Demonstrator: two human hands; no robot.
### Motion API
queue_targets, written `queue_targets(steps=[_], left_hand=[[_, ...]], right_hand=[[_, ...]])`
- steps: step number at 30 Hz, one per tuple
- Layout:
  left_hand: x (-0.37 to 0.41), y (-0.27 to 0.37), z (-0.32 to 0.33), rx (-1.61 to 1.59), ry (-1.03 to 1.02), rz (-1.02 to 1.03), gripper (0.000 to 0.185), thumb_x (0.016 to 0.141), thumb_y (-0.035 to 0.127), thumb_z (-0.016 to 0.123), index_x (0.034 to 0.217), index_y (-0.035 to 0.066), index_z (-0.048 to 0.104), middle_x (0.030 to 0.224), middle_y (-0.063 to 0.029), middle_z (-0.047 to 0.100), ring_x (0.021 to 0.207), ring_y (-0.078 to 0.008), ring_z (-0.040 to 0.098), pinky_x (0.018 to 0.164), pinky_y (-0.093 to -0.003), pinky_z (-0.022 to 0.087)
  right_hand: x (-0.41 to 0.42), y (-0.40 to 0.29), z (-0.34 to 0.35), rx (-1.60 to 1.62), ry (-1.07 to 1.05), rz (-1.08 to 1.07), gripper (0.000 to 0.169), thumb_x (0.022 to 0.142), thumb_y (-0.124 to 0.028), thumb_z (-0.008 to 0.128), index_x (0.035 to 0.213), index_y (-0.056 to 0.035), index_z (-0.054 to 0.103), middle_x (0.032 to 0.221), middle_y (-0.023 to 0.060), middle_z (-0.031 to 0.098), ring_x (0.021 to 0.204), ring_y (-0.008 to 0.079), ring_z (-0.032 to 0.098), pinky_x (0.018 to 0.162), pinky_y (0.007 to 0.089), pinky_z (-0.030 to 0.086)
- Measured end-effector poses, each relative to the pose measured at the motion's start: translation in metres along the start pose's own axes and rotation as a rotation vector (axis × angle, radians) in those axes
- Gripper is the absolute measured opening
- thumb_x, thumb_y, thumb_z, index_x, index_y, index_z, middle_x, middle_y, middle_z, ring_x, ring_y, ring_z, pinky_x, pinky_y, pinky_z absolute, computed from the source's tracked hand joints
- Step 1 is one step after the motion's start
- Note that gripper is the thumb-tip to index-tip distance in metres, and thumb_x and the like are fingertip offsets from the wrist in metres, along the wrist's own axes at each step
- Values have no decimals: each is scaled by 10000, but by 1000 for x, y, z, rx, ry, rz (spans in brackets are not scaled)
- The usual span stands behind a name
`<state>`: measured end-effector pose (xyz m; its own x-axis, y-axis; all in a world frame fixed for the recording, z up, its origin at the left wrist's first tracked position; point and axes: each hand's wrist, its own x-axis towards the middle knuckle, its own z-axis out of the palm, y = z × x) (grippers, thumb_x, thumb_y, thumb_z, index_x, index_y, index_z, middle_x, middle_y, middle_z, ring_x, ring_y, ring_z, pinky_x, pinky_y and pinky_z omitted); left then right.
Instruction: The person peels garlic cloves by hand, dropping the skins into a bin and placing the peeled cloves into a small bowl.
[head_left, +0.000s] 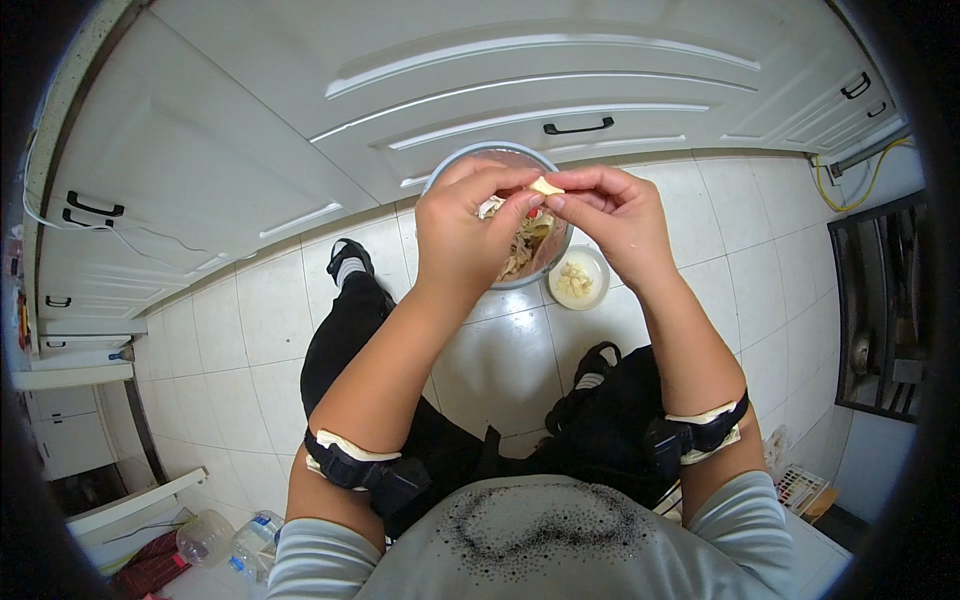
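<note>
Both hands meet over a round trash bin (442, 166) that holds food scraps and peelings. Between the fingertips is a small pale piece, apparently a garlic clove (547, 187). My left hand (469, 225) pinches it from the left with thumb and forefinger; my right hand (619, 217) pinches it from the right. On the floor, just right of the bin, stands a small white bowl (559, 296) with several pale, peeled cloves inside. The hands partly cover the bin's rim and contents.
White cabinets with drawers (540, 97) stand right behind the bin. My knees and black shoes flank the tiled floor (502, 367). Plastic bottles (255, 544) lie at the lower left, a dark rack (877, 307) is at the right, and a white basket (799, 487) at the lower right.
</note>
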<state>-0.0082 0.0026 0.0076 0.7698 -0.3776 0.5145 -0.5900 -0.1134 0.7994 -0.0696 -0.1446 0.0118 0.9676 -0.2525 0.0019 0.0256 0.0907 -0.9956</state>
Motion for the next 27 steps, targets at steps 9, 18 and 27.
queue_targets(steps=[9,18,27], left_hand=[[1,-6,-1,-385,-109,-330,93,765,73,641,810,9,592,783,-34,596,727,-89,550,663,-216,447],[5,-14,2,-419,-15,-528,100,807,97,597,851,7,588,783,-26,589,689,-81,543,642,-213,445],[2,-3,3,-595,38,-496,125,821,83,574,890,-21,571,853,-64,611,748,-103,568,701,-227,463]], right_hand=[[-2,4,0,-273,-15,-319,105,711,1,653,813,-24,660,847,79,627,755,115,594,655,220,491],[-4,1,5,-134,-20,-313,130,718,38,635,841,-2,637,915,91,615,813,131,595,717,234,503],[-2,1,2,24,17,-177,236,728,62,621,958,30,576,963,104,602,863,140,595,758,237,503]])
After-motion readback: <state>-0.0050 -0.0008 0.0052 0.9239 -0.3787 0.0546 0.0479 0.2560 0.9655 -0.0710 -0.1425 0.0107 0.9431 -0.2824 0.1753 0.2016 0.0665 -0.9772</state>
